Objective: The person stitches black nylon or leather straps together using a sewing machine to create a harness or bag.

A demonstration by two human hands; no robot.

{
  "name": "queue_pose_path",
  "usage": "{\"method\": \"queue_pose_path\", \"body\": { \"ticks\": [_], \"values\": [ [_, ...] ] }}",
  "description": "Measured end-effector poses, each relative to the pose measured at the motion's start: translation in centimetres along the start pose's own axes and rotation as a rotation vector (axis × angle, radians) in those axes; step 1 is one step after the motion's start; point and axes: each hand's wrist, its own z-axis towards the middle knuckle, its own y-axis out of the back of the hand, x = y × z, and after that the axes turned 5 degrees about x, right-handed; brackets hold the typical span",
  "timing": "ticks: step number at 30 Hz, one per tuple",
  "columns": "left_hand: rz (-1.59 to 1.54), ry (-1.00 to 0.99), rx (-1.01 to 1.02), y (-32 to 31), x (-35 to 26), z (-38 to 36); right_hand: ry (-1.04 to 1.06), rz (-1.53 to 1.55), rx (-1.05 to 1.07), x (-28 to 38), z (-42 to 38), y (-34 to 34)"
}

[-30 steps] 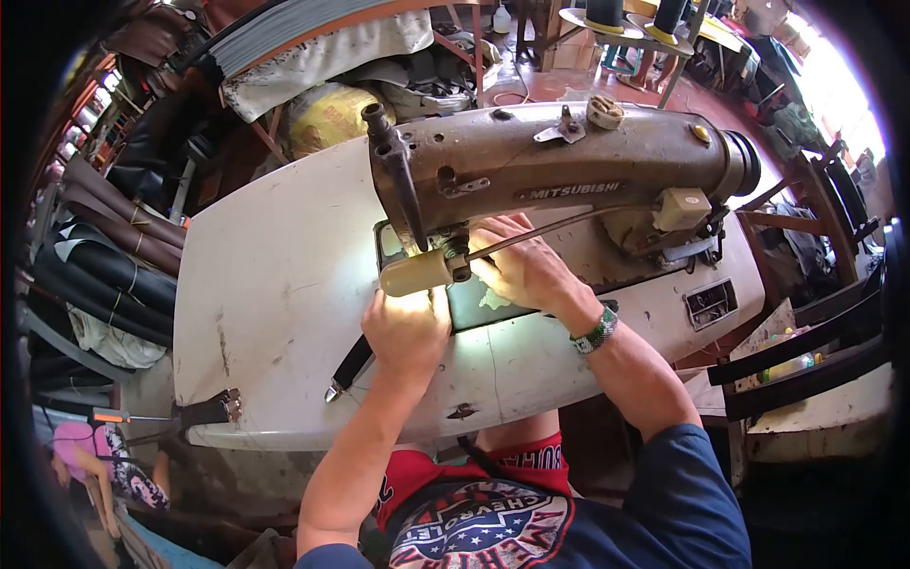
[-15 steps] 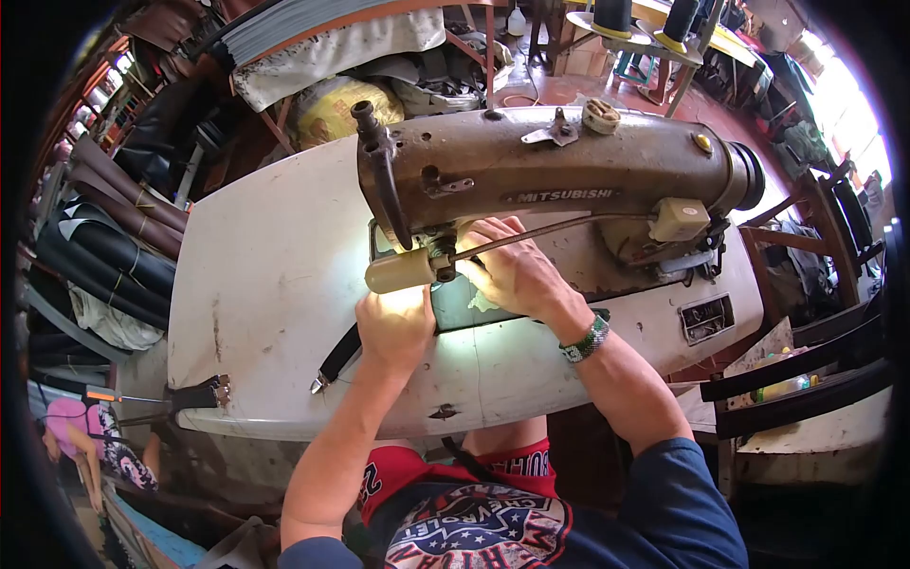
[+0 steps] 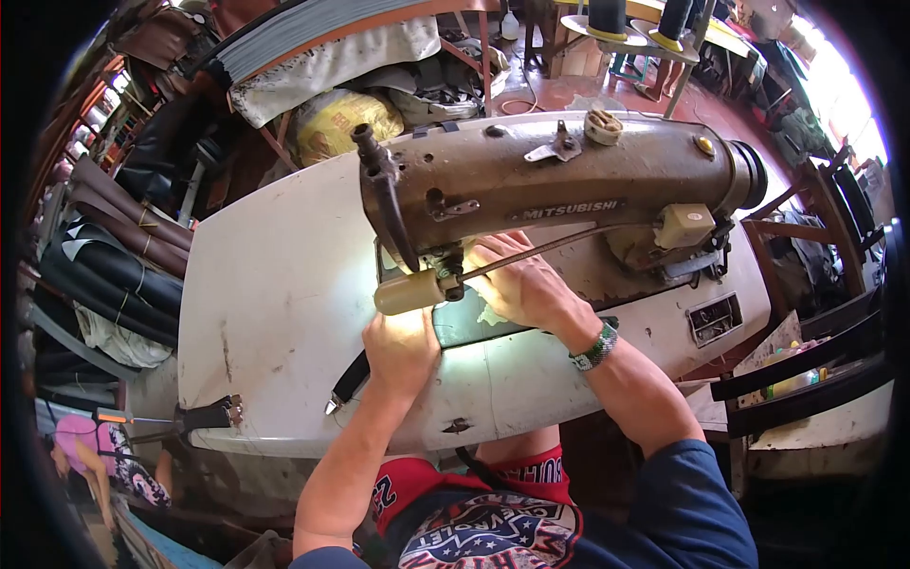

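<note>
A brown sewing machine [image 3: 512, 180] marked MITSUBISHI stands on a white table. My left hand [image 3: 402, 349] is closed just below the cream lamp [image 3: 408, 293], at the needle end. A black strap [image 3: 353, 376] with a metal end piece [image 3: 332, 406] runs into the left hand from the side; its other end is hidden. My right hand [image 3: 521, 284] lies under the machine's arm with bent fingers beside the needle area. Those fingertips, and whatever they hold, are hidden by the machine and a thin metal rod [image 3: 559, 247].
The white tabletop [image 3: 265, 284] carries a black piece [image 3: 210, 414] at its left corner. Rolls of dark material [image 3: 123, 270] stand at the left, with a person in pink [image 3: 83, 444] below them. Thread spools [image 3: 607, 17] stand at the back. A dark wooden frame [image 3: 806, 379] is at the right.
The whole view has shifted slightly, so the machine and table appear a little lower and further right. Both hands stay in nearly the same place at the machine.
</note>
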Motion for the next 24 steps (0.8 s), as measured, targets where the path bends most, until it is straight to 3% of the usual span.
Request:
{"method": "queue_pose_path", "body": {
  "ticks": [3,6,10,13,19,24],
  "values": [
    [0.003,0.001,0.125,0.9,-0.6,-0.4,-0.037,0.034,0.079,0.4,0.1,0.7],
    [0.014,0.047,0.328,2.8,-1.7,-1.1,-0.002,0.032,-0.012,-0.1,-0.2,0.0],
    [0.275,0.115,0.187,3.8,-0.2,-0.2,0.02,0.067,0.059,-0.1,0.3,0.8],
    [0.215,0.215,0.195,4.3,0.5,0.8,-0.034,0.08,0.123,0.1,0.6,1.3],
    [0.098,0.151,0.208,3.1,2.1,-0.2,-0.012,-0.119,0.007,-1.1,-0.1,-0.9],
    [0.099,0.167,0.228,3.3,2.2,-0.4,-0.047,-0.111,0.015,-1.1,-0.2,-0.4]
  ]
}}
